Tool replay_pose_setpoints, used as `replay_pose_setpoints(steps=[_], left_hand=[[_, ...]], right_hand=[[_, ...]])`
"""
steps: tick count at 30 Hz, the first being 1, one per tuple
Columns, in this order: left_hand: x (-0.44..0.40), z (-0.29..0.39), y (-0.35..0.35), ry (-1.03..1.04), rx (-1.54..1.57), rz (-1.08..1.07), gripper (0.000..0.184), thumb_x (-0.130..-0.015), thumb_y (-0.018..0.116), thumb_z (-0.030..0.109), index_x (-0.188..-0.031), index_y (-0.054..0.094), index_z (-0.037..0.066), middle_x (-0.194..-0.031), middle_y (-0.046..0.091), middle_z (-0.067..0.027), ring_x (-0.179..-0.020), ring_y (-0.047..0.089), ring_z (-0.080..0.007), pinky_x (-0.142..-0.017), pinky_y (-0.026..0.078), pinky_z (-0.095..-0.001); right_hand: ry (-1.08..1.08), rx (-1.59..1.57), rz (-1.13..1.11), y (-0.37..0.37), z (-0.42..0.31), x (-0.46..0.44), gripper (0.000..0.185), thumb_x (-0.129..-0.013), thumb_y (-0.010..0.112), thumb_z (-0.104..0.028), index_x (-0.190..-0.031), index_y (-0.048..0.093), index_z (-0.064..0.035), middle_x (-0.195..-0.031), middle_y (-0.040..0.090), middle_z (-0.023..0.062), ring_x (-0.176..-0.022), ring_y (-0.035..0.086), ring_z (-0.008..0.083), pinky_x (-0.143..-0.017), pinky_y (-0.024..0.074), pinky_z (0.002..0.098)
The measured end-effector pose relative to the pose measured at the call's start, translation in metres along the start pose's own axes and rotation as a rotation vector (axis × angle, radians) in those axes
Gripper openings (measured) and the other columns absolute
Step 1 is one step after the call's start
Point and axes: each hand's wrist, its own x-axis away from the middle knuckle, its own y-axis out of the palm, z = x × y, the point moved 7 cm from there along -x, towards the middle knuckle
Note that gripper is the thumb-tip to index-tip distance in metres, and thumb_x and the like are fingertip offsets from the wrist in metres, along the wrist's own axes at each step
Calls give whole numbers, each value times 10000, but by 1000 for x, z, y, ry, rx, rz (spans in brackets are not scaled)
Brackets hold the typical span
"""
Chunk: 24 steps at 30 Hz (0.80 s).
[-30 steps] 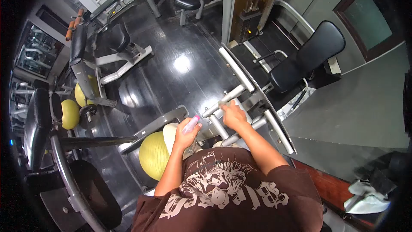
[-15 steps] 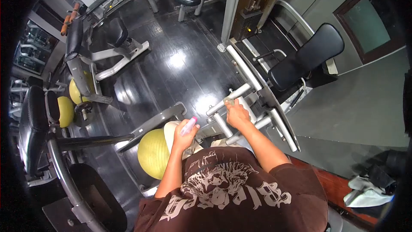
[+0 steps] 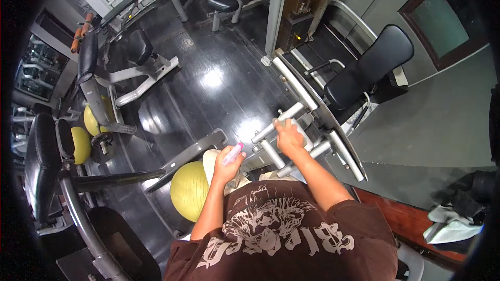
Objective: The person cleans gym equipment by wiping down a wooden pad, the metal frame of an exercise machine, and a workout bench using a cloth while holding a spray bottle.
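Note:
My left hand [image 3: 228,164] is wrapped round a small translucent bottle [image 3: 232,154] with a pink cap, which points up and to the right. Against a silver-grey machine bar [image 3: 266,131] my right hand [image 3: 289,138] presses its bent fingers. Something small and greyish seems to be under those fingertips, mostly hidden. Short crossbars of the same frame lie just below and to the right of this hand. A yellow-green exercise ball [image 3: 188,191] rests left of my left forearm.
A black padded seat [image 3: 341,89] with backrest stands at the right, beside a weight stack [image 3: 297,26]. Padded machines [image 3: 88,67] and two more yellow balls are at the left. A white cloth [image 3: 449,226] lies at the lower right. Dark floor [image 3: 208,99] stretches ahead.
The view has shifted slightly. My right hand stays at the bar, its fingers now more spread over it, and the greyish thing shows less. My left hand still holds the bottle.

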Motion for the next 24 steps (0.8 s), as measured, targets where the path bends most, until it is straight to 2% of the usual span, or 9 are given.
replay_pose_setpoints(steps=[3, 4, 5, 8, 11, 16, 20, 23, 24], left_hand=[[3, 6, 2, -48, 7, -10, 185, -883, 782, 172, -927, 651, 50, -716, 600, 17, -629, 556, -68, -585, 448, -243], [5, 5, 2, -77, 7, -9, 187, -882, 783, 174, -934, 654, 49, -716, 602, 15, -631, 559, -68, -586, 450, -244], [6, 3, 1, -81, 7, -8, 186, -882, 782, 173, -937, 656, 48, -718, 605, 12, -632, 561, -69, -586, 452, -246], [10, -3, 1, -86, -10, -8, 187, -882, 781, 173, -944, 661, 44, -724, 614, 6, -633, 566, -73, -588, 456, -249], [11, -4, 1, -57, -36, 6, 190, -882, 781, 173, -948, 665, 39, -730, 620, 1, -638, 568, -78, -595, 458, -249], [15, 6, -2, -58, -29, 21, 190, -883, 779, 169, -958, 668, 36, -745, 627, -2, -652, 574, -83, -610, 461, -247], [13, 4, -1, -24, -35, 17, 179, -885, 777, 159, -955, 666, 38, -754, 625, 2, -655, 583, -80, -605, 463, -249], [16, -5, -3, -42, 2, 20, 171, -888, 774, 154, -953, 664, 39, -749, 616, 7, -648, 580, -77, -599, 463, -246], [17, -10, -4, -36, 3, 18, 169, -889, 773, 153, -952, 665, 39, -746, 613, 9, -644, 578, -76, -596, 462, -245]], right_hand=[[-11, -124, -27, -11, 2, 8, 507, -847, 672, -140, -1342, 597, -219, -1221, 509, 187, -1058, 615, 389, -864, 549, 510], [-25, -234, 168, -15, 14, 4, 393, -904, 599, -164, -1295, 601, -208, -1231, 505, 184, -1066, 591, 436, -855, 534, 528], [-10, -256, 303, -16, 28, -2, 393, -922, 613, -183, -1313, 575, -179, -1201, 501, 218, -1065, 569, 449, -866, 516, 535], [90, -228, 552, -51, 32, 1, 532, -967, 591, -198, -1464, 411, -136, -1187, 469, 235, -1088, 528, 443, -884, 515, 521], [151, -173, 375, -39, 19, 0, 609, -963, 588, -187, -1518, 341, -136, -1214, 462, 229, -1096, 534, 433, -873, 525, 528], [-3, -110, 7, -10, -1, -1, 438, -970, 462, -155, -1395, 525, -66, -1282, 483, 231, -1123, 553, 445, -906, 513, 563], [-102, -131, -77, 14, -13, 7, 510, -895, 608, -94, -1395, 516, -69, -1222, 507, 240, -1079, 584, 429, -889, 520, 520], [-177, -445, 433, -22, 11, 2, 455, -971, 532, -128, -1419, 481, -65, -1246, 474, 267, -1057, 548, 443, -935, 468, 532], [-8, -364, 529, -36, 22, 2, 538, -961, 595, -134, -1469, 424, -79, -1237, 452, 272, -1048, 525, 431, -951, 451, 525]])
